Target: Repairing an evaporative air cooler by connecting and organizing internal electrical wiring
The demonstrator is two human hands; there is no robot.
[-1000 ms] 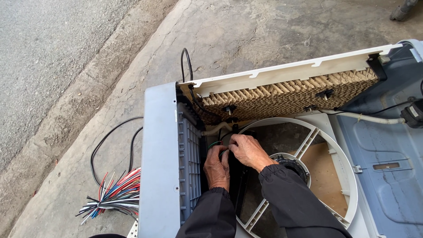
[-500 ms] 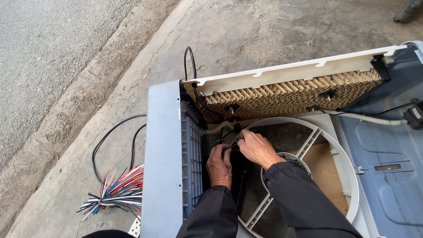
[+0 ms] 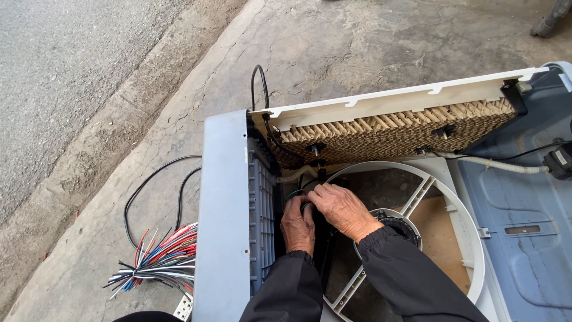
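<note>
Both hands work in a narrow gap between the grey slatted plastic side panel (image 3: pixel 262 220) and the round white fan ring (image 3: pixel 471 238). The brown honeycomb pad (image 3: pixel 393 140) and black cables (image 3: pixel 280 143) crowd it above; the ring's openings leave room rightward.

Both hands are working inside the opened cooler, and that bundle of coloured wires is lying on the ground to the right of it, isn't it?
Not quite. In the head view the bundle of coloured wires lies left of the cooler, not right. Both the left hand and right hand are indeed inside it.
</note>
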